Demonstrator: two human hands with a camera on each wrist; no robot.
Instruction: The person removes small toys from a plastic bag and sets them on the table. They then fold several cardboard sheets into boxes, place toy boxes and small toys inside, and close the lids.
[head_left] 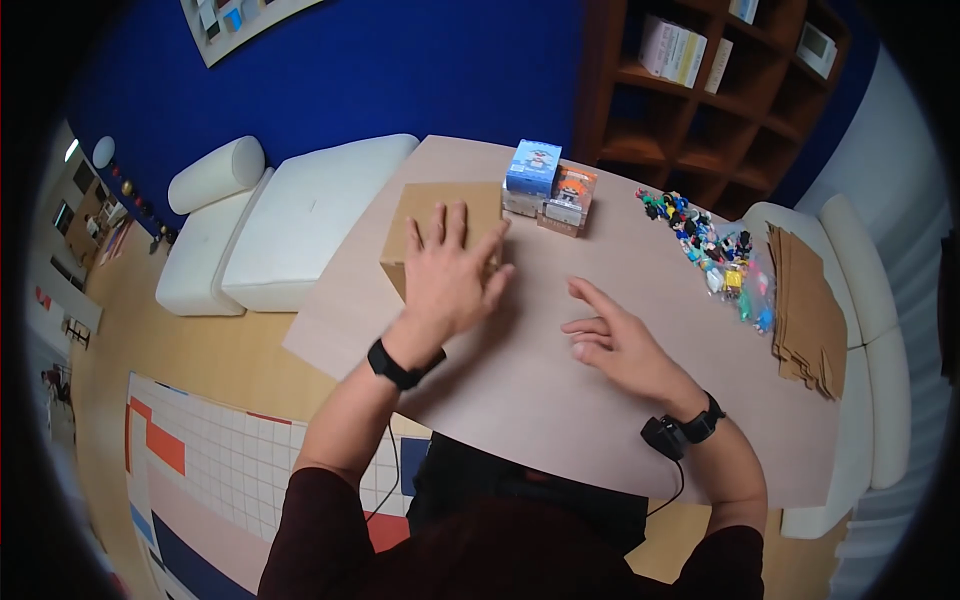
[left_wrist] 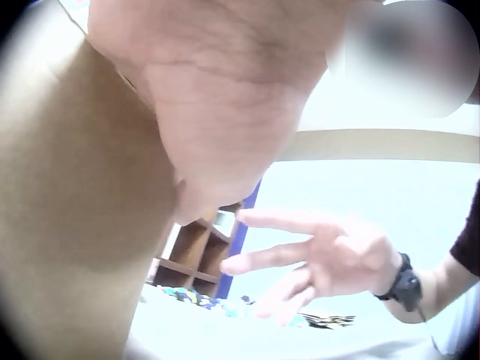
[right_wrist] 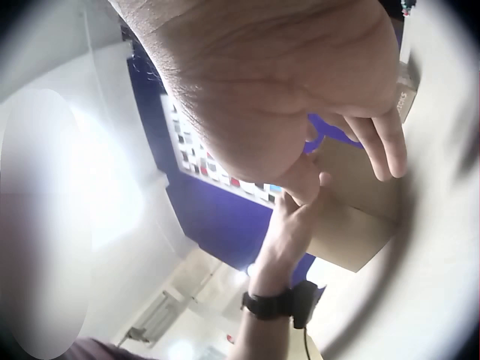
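Rests the left hand (head_left: 445,285), with spread fingers, on the carton (head_left: 482,205), on the tabletop (head_left: 530,390) near the blue box (head_left: 532,168); holds the right hand (head_left: 628,350) over the tabletop, with fingers parted.

Looks like a lounge or playroom: white sofa (head_left: 300,225), wooden shelves (head_left: 700,90) with books (head_left: 672,50), patterned rug (head_left: 210,470), blue wall (head_left: 400,70).
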